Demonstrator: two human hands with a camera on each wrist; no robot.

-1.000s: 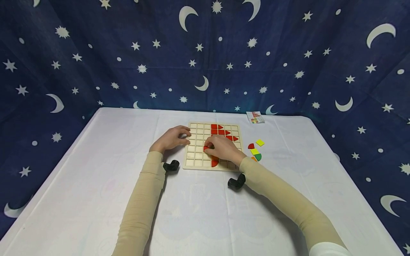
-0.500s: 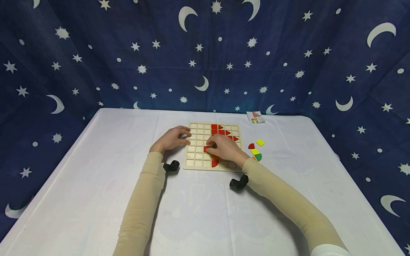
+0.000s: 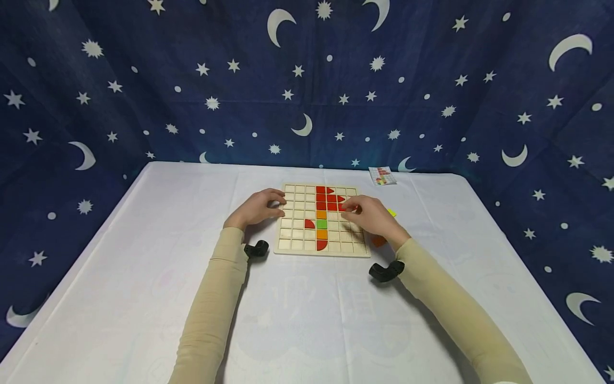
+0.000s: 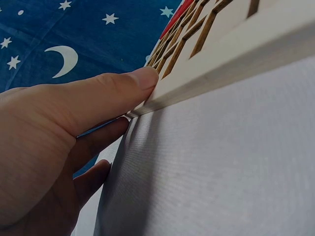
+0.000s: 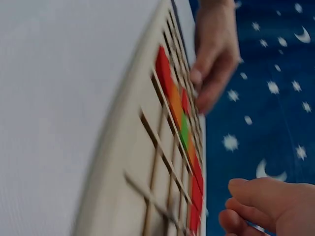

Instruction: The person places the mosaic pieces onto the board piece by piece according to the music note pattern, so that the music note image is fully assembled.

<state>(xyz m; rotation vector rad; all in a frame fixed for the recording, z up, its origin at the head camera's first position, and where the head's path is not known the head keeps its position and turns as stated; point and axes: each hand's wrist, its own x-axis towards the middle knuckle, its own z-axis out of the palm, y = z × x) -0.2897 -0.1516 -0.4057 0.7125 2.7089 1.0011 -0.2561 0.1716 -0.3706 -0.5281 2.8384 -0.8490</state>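
Observation:
A wooden grid board (image 3: 292, 234) lies on the table. My left hand (image 3: 259, 207) touches its left edge; the left wrist view shows the thumb (image 4: 145, 77) against the rim, fingers slightly bent. Over the board's right part hovers my right hand (image 3: 369, 216), fingers loosely bent, with no piece visible in them. Red squares and triangles (image 3: 332, 198) fill cells at the back. Below them run an orange square (image 3: 322, 214), a green square (image 3: 322, 224), another orange square (image 3: 322, 234) and a red quarter-circle (image 3: 321, 245). A second red quarter-circle (image 3: 309, 224) sits left of the green square.
Right of the board, a yellow piece (image 3: 392, 212) and an orange piece (image 3: 379, 241) peek out around my right hand, which hides other loose pieces. A printed pattern card (image 3: 382, 176) lies at the table's back. A starry blue curtain (image 3: 307, 80) hangs behind.
My right hand has moved away from the red quarter-circle toward the board's right edge, uncovering the middle column and that piece in its cell. My left hand has stayed put.

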